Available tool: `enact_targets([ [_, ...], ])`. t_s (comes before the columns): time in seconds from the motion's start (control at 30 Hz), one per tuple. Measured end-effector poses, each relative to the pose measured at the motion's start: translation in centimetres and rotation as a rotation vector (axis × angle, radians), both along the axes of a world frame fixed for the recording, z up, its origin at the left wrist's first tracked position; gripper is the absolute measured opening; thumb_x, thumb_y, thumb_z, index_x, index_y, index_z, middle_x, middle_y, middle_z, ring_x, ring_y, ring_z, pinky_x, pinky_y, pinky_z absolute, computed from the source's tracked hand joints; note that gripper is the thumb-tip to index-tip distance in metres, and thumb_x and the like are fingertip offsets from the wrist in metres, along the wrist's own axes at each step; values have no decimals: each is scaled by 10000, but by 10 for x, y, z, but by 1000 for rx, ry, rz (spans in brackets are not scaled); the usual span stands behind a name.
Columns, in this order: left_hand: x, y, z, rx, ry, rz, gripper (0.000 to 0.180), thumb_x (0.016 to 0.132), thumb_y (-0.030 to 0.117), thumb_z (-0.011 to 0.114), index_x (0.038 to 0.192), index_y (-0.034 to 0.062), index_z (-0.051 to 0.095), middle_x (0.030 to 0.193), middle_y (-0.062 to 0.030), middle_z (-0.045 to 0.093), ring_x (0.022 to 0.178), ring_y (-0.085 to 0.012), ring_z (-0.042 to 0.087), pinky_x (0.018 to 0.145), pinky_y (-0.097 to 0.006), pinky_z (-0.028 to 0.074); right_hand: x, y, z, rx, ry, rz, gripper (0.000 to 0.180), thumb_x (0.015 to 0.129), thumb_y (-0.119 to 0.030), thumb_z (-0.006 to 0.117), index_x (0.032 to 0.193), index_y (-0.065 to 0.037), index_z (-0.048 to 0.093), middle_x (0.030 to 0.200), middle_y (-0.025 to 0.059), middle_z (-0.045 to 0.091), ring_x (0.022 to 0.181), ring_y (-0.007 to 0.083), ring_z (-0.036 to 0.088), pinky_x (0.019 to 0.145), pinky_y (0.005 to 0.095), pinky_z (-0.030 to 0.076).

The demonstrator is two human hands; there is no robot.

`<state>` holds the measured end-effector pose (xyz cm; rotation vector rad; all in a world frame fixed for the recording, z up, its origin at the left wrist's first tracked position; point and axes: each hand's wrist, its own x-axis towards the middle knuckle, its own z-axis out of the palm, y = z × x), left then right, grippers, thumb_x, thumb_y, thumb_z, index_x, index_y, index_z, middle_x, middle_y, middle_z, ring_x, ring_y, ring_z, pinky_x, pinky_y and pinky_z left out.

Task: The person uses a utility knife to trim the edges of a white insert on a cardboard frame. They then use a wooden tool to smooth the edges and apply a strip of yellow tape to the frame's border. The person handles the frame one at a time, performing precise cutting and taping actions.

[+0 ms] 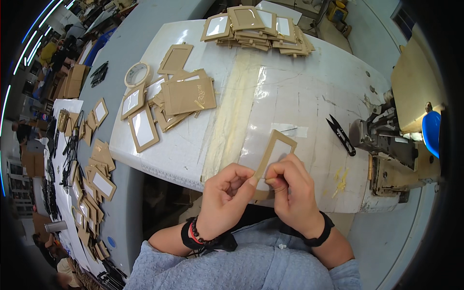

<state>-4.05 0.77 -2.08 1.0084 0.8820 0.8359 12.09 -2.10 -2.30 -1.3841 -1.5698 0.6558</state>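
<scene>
A tan card holder (pixel 267 155) with a white window lies tilted between my hands at the near edge of the white table. My left hand (pixel 223 199) pinches its left edge between thumb and forefinger. On its near right part, my right hand (pixel 296 197) closes with thumb against curled fingers. The fingers cover the near end of the holder, and whatever small piece they may grip there is hidden. Just beyond the holder, a needle-like pin lies on a strip of clear tape (pixel 296 131). Black thread snips (pixel 341 136) rest to the right.
A sewing machine (pixel 382 140) stands at the right. Piles of similar holders lie at the far edge (pixel 256 30) and left (pixel 189 95), beside a tape roll (pixel 137 75). More holders (pixel 102 185) cover the grey table at left. A ruler strip (pixel 164 179) lines the near edge.
</scene>
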Motion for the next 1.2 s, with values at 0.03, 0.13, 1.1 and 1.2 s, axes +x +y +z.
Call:
enact_targets([
  [0.03,0,0,1,6,-3,1,69,959,14,563,1014,-22,582,844,18,616,726,5,516,615,-158,398,1,0,1,-8,13,16,160,805,87,589,886,-44,546,788,85,483,716,268,507,736,327,375],
  [0.13,-2,0,1,11,-7,-12,64,958,9,562,1007,-24,585,843,19,614,726,3,513,617,-159,398,5,1,2,-30,29,52,168,802,94,586,893,-39,543,796,90,493,716,275,508,738,328,381],
  [1.1,4,-1,-1,-59,-22,-69,87,936,8,571,998,-31,617,816,8,634,728,-21,544,649,-181,423,4,5,13,60,-50,128,155,804,97,574,887,-30,544,813,87,491,713,260,498,711,325,380],
  [1.2,2,2,1,-117,-7,-82,109,948,28,570,1017,-36,626,836,-2,652,748,-33,571,665,-185,446,9,5,19,34,34,60,118,839,76,582,910,-15,554,815,94,493,697,247,501,657,315,403],
])
